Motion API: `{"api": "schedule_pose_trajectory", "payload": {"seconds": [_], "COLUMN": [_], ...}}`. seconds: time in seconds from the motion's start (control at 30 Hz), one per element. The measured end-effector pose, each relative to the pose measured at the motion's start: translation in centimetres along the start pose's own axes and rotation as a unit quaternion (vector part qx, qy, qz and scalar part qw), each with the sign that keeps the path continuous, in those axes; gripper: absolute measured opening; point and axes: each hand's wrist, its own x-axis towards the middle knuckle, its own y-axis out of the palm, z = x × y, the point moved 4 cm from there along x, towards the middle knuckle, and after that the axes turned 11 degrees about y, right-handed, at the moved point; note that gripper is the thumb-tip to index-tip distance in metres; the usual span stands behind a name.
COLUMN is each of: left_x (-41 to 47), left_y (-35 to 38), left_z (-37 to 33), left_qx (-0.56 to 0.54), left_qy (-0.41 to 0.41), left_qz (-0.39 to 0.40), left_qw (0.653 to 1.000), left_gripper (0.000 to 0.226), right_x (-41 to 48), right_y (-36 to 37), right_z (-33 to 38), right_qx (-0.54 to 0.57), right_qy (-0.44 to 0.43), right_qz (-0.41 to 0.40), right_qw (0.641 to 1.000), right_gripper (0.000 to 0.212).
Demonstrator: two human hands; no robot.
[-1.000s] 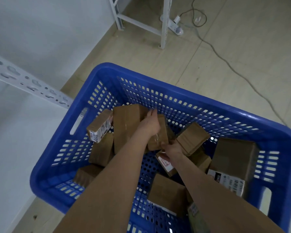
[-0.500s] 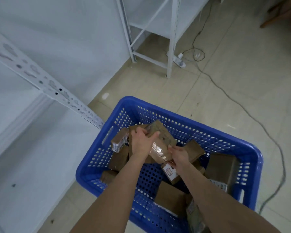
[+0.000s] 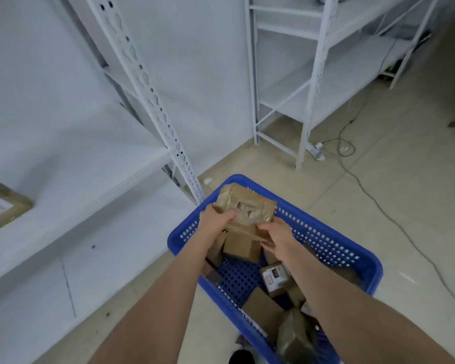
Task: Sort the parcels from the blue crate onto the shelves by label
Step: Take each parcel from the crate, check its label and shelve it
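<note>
Two hands grip one taped parcel (image 3: 244,203). Right of the white shelf (image 3: 95,185), the left hand (image 3: 216,219) curls round its lower left corner — the right hand (image 3: 276,236) pinches its lower right edge — and it hangs above the blue crate (image 3: 352,248), over other boxes (image 3: 243,245).

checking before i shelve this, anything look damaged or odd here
The parcel gripped by the left hand and right hand over the blue crate has crinkled, rumpled tape wrapping. A cable trails loose across the floor.
</note>
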Motion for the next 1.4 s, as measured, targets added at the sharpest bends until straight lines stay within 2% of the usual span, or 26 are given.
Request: {"api": "schedule_pose_trajectory", "payload": {"seconds": [0.1,0.17,0.23,0.37,0.43,0.5,0.6,0.67,0.77,0.87,1.0,1.13,1.3,1.4], "left_x": [-4.0,-6.3,-8.3,-11.5,-12.9,-13.9,-15.2,-15.8,-16.6,-17.0,-17.5,-18.1,-18.1,-18.1], "left_y": [-1.9,-3.2,-4.5,-6.9,-7.9,-9.0,-10.7,-11.9,-12.7,-13.0,-13.2,-13.0,-13.3,-13.5], "left_z": [-1.2,-1.9,-2.7,-3.6,-3.9,-3.7,-3.1,-2.3,-1.0,-0.2,-0.2,-1.3,-2.3,-2.9], "left_qx": [-0.04,-0.041,-0.057,-0.085,-0.083,-0.067,0.006,0.012,-0.004,-0.08,-0.126,-0.182,-0.177,-0.182], "left_qy": [0.014,0.046,0.071,0.075,0.083,0.089,0.087,0.063,0.031,0.031,0.021,0.021,0.058,0.068], "left_qz": [0.008,0.008,0.013,0.054,0.064,0.06,0.023,-0.007,0.021,0.044,-0.017,-0.101,-0.123,-0.133], "left_qw": [0.999,0.998,0.996,0.992,0.991,0.992,0.996,0.998,0.999,0.995,0.992,0.978,0.975,0.972], "left_gripper": [0.066,0.074,0.08,0.09,0.096,0.091,0.085,0.079,0.076,0.072,0.062,0.047,0.042,0.039], "right_x": [-4.1,-6.1,-7.3,-9.7,-11.2,-12.0,-13.1,-13.4,-13.7,-14.3,-15.2,-16.4,-16.9,-17.1], "right_y": [-0.2,-0.3,-0.4,1.0,2.0,2.9,4.4,5.2,6.2,6.6,6.6,7.0,6.7,6.2], "right_z": [0.4,0.7,0.7,0.0,-0.3,-0.6,-1.3,-1.9,-2.7,-3.4,-4.1,-4.7,-4.5,-4.4], "right_qx": [0.013,0.031,0.021,-0.005,-0.035,-0.036,-0.034,-0.024,-0.02,-0.009,-0.002,0.015,0.011,-0.031], "right_qy": [0.023,0.045,0.058,0.088,0.085,0.078,0.067,0.051,0.015,-0.006,-0.045,-0.073,-0.073,-0.044], "right_qz": [0.068,0.112,0.121,0.16,0.171,0.177,0.197,0.205,0.2,0.185,0.167,0.183,0.172,0.144], "right_qw": [0.997,0.992,0.991,0.983,0.981,0.98,0.978,0.977,0.979,0.983,0.985,0.98,0.982,0.988], "right_gripper": [0.041,0.058,0.073,0.086,0.08,0.064,0.046,0.039,0.046,0.047,0.026,0.028,0.017,0.032]}}
